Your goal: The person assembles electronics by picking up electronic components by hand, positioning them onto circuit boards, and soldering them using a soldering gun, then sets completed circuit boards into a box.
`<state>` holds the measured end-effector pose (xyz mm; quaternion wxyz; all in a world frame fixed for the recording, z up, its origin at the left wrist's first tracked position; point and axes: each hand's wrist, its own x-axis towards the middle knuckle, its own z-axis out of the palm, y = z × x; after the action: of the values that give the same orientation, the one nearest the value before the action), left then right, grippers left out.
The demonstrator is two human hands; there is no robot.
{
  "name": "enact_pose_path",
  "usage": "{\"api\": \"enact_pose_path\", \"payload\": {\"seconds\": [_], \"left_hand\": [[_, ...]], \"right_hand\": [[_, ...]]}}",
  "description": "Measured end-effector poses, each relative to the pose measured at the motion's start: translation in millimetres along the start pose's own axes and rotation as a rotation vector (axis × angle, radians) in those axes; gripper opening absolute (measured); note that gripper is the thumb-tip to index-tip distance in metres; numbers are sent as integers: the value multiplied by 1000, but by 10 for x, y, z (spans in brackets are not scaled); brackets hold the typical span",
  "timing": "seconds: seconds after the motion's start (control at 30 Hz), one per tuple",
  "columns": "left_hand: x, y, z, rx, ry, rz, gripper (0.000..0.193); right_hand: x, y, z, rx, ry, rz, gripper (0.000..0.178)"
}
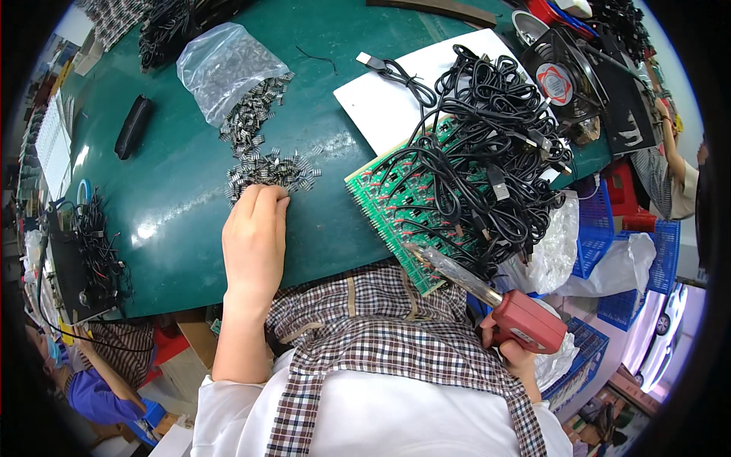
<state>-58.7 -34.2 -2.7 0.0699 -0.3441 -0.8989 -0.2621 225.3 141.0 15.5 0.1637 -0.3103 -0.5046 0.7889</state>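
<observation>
Near the checked apron, right hand [512, 352] clamps the red-handled soldering gun [525, 318] w/ tip angled up to the green circuit board [396, 209] under tangled black cables [487, 152], while left hand [255, 228], fingers curled together, picks at small loose metal parts [266, 171] spilled from a clear plastic bag [225, 65] farther back.

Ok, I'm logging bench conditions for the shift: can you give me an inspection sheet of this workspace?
Surface: green table, glossy.
Job's things: small metal parts heaped loose; green circuit board; red soldering gun.
Clutter: clear plastic bag, black pouch, white sheet, fan.
Hands: left hand on the parts; right hand grips the soldering gun.
Cables: black cables tangled over the board.
Surroundings: blue baskets; other people at both edges.
</observation>
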Motion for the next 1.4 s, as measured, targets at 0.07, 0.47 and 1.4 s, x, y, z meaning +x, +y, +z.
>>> {"api": "enact_pose_path", "payload": {"seconds": [0.07, 0.47, 1.4], "left_hand": [[-13, 0, -20, 11, 12, 10, 9], [-39, -31, -141, -221, -19, -122, 16], [-108, 59, -40, -639, -73, -206, 14]], "right_hand": [[-1, -7, -18, -64, -41, 15, 69], [-7, 22, -14, -14, -26, 17, 69], [25, 6, 51, -39, -14, -18, 67]]}}
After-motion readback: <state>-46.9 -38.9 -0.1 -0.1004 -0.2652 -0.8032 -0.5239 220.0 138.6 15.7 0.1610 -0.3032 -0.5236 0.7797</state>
